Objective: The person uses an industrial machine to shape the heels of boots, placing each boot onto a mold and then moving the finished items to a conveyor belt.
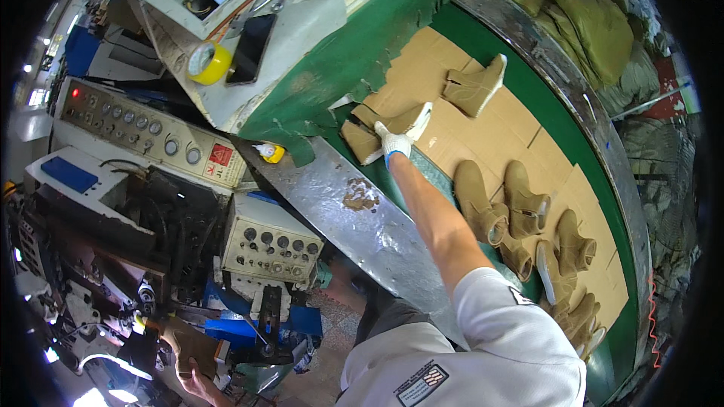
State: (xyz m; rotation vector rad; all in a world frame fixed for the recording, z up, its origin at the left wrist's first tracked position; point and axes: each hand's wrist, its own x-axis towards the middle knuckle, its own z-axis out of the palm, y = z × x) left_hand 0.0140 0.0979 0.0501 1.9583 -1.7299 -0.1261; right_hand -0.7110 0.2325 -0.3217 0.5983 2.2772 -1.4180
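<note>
Right hand: some fingers hidden from us behind its own back; grip on two boots at surface's near edge unclear. Left hand: forearm cut off by lower picture edge; we lose its far fingers behind brown boot. Boots crowding surface's right edge overlap, partly covered. Control box's dial markings too small for us.

Boots matt, suede-like; metal ledge glossy, scuffed; cardboard matt.
</note>
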